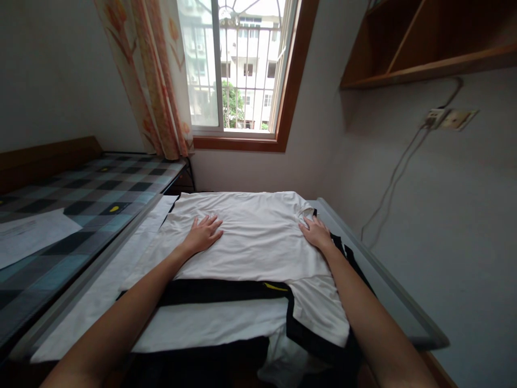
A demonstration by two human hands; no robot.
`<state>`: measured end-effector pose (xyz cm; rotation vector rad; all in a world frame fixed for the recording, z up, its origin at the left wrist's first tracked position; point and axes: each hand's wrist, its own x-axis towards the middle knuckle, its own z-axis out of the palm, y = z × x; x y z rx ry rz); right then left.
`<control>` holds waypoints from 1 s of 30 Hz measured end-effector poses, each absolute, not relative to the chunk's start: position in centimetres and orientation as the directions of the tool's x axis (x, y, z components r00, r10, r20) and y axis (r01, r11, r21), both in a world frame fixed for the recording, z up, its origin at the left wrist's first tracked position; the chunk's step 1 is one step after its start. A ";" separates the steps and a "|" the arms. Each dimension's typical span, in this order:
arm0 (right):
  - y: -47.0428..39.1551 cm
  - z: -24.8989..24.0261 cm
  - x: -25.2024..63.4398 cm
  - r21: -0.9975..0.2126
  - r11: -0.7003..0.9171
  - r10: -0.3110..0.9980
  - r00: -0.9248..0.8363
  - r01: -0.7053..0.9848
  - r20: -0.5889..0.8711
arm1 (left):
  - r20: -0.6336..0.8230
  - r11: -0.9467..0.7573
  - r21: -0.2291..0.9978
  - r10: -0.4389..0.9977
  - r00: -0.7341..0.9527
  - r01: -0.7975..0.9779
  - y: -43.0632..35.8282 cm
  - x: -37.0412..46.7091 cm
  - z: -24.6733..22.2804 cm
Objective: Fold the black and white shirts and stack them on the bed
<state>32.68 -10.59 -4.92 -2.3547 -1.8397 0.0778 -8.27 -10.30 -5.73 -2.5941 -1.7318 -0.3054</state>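
A white T-shirt (254, 237) lies spread out on its side across the table, slightly wrinkled, one sleeve (321, 310) pointing toward me. My left hand (203, 234) rests flat on its left part with the fingers spread. At the right, my right hand (316, 231) lies on the shirt near its shoulder, fingers apart. Beneath it is a black garment (226, 291) with a small yellow mark. Another white garment (214, 323) shows under that, its near end hanging by the table edge. Neither hand grips the cloth.
The grey-edged table (404, 302) stands against the right wall. To the left is a bed with a checked cover (133, 186) and a paper sheet (36, 234). A curtain (155, 81) hangs beside the window (242, 70). A cable (391, 183) runs down from a wall socket below wooden shelves (428, 70).
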 end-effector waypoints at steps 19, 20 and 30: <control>-10.6 -5.0 32.7 -0.139 -0.233 0.968 0.243 0.962 0.056 | 0.167 -0.387 0.108 0.915 0.367 0.916 -10.2 -8.3 -5.9; -10.5 -5.1 32.7 -0.140 -0.233 0.968 0.243 0.962 0.057 | 0.165 -0.386 0.109 0.916 0.366 0.916 -10.2 -8.3 -5.9; -10.5 -5.2 32.9 -0.141 -0.228 0.969 0.239 0.964 0.068 | 0.180 -0.393 0.116 0.911 0.370 0.912 -10.1 -8.4 -6.0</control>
